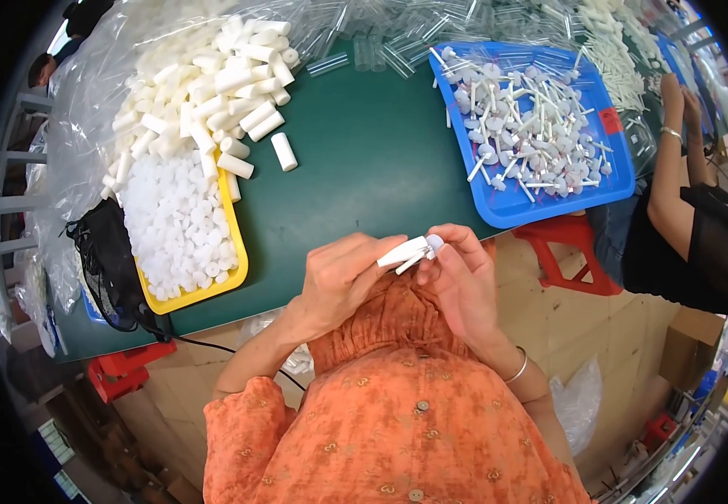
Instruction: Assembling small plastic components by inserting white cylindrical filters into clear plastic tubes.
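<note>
In front of my body, at the near edge of the table, my two hands meet. My left hand [340, 273] is closed on a white cylinder [402, 251], which points toward the right. My right hand [470, 294] pinches a pale round cap [434, 244] at that cylinder's right end; a thin white stick [410, 263] shows just below. Whether cap and cylinder are joined, I cannot tell. To the left, small white plastic caps [179, 227] fill a yellow tray [238, 252]. To the right, a blue tray [498, 217] holds many capped thin sticks [540, 139].
Thick white foam cylinders [229, 80] heap at the back left on clear plastic sheeting [86, 109]. Clear tubes [414, 34] lie along the far side of the green table [355, 160]. A black mesh bag [103, 252] sits left. Another person [683, 218] works at right, beside a red stool [570, 252].
</note>
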Available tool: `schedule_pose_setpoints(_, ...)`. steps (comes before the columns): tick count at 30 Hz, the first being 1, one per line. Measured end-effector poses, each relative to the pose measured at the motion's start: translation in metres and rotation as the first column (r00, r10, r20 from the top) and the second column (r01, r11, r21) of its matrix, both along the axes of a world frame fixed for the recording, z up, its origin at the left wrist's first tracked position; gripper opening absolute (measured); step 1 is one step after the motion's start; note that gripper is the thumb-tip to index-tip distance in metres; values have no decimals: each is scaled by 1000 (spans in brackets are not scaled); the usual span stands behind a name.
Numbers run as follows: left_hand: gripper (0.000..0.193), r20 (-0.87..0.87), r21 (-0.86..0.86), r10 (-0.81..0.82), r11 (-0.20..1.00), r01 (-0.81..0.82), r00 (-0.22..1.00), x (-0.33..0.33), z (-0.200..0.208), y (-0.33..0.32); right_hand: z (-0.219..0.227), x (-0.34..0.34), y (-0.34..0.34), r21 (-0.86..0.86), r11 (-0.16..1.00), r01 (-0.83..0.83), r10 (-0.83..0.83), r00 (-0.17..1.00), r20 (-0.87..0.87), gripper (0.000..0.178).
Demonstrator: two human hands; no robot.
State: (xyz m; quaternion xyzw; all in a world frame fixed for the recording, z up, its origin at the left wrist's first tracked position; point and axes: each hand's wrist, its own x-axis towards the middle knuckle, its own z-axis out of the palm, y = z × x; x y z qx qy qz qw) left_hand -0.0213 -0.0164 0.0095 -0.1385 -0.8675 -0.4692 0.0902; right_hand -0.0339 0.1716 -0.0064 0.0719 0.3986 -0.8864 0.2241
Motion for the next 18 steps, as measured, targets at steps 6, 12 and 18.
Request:
schedule_pose_setpoints(6, 38, -47, 11, 5, 1000, -4, 999, 0, 4, 0, -3, -2, -2, 119, 992, 33, -15, 989, -144, 14)
schedule_pose_setpoints(12, 38, 199, 178, -15, 984, -21, 980, 9, 1, 1, -4, -3, -5, 129, 991, 30, -6, 984, -180, 11)
schedule_pose_setpoints(18, 49, 372, 453, -57, 883, -127, 927, 18, 8, 21, -5, -6, -13, 197, 977, 88, -35, 966, -256, 21)
